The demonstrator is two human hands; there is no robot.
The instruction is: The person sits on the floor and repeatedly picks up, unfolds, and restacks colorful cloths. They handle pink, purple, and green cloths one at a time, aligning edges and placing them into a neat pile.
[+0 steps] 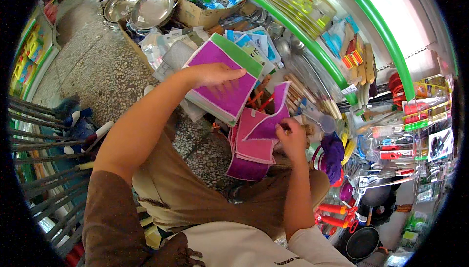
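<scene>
My left hand (216, 77) is over a stack of cleaning cloths (216, 56), its thumb apart from its blurred fingers. I cannot tell whether it presses on the stack. The top cloth is purple with a green band and pale edging. Between the thumb and fingers of my right hand (292, 139) is a purple cloth (269, 123), bent and partly raised. Beneath it lie several pink cloths (253, 144) with pale stitched edges. A darker purple cloth (249, 168) shows below them, close to my knees.
Steel pans (152, 9) and a cardboard box (196, 15) with plastic-wrapped goods are beyond the cloths. Green-edged shelves (311, 40) curve along the right, with hanging utensils. Dark rods (51, 144) stick out at the left. Speckled floor (99, 62) shows beyond my left arm.
</scene>
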